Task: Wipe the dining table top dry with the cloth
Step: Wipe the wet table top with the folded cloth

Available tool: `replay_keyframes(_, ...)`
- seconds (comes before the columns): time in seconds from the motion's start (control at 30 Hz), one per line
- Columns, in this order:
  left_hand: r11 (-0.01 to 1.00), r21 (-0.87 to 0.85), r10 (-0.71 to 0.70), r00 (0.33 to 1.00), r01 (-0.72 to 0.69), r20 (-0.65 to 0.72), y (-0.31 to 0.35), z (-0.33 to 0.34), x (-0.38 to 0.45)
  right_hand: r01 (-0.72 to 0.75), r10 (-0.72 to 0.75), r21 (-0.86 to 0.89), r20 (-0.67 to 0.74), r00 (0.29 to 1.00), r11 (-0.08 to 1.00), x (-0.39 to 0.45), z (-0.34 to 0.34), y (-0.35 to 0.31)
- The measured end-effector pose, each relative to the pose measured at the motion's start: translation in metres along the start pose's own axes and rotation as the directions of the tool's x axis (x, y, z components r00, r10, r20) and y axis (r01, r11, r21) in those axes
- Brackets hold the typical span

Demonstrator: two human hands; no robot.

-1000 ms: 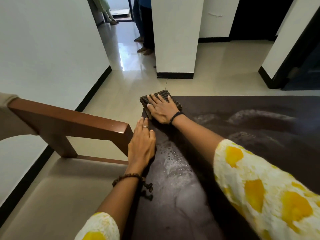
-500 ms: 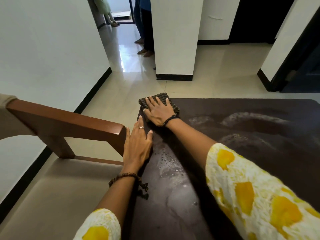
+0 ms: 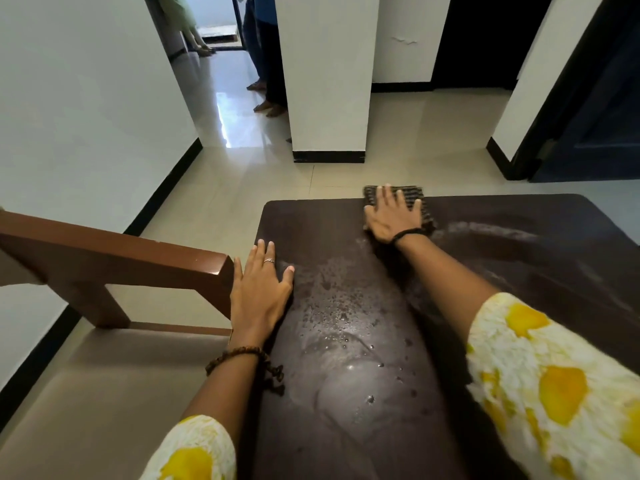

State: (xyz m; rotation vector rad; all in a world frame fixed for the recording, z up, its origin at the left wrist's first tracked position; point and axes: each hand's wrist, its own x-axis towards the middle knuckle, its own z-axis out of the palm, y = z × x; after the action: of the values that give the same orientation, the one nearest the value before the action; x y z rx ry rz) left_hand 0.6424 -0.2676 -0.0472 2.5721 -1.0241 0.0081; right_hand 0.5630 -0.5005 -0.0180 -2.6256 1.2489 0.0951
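Now the right hand [image 3: 393, 218] presses, fingers spread, on a dark ribbed folded cloth [image 3: 415, 202] at the far edge of the wet dark-brown table top [image 3: 346, 341]; the left hand [image 3: 259, 289] lies flat.

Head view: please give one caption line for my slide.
Right hand presses cloth at wet table top far edge; left hand rests flat.

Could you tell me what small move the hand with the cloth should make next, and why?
Probably draw the cloth back toward the body: the right hand presses it flat at the table top far edge, while water droplets lie nearer, beside the left hand.
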Motion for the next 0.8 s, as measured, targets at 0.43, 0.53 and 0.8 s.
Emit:
replay_keyframes(0.43,1.0,-0.023,-0.004,1.0,0.004,0.01,-0.001,-0.001,0.001,0.288,-0.29,-0.064,-0.021,0.957,0.956,-0.03,0.008,-0.003)
replay_keyframes(0.53,1.0,-0.02,-0.007,1.0,0.007,-0.001,0.004,0.001,0.001,0.113,-0.114,-0.017,-0.038,0.993,0.993,-0.023,-0.003,0.043)
replay_keyframes(0.8,1.0,-0.023,-0.005,1.0,0.005,-0.011,0.0,0.0,0.0,0.144,-0.145,-0.011,-0.025,0.989,0.989,-0.044,0.019,-0.058)
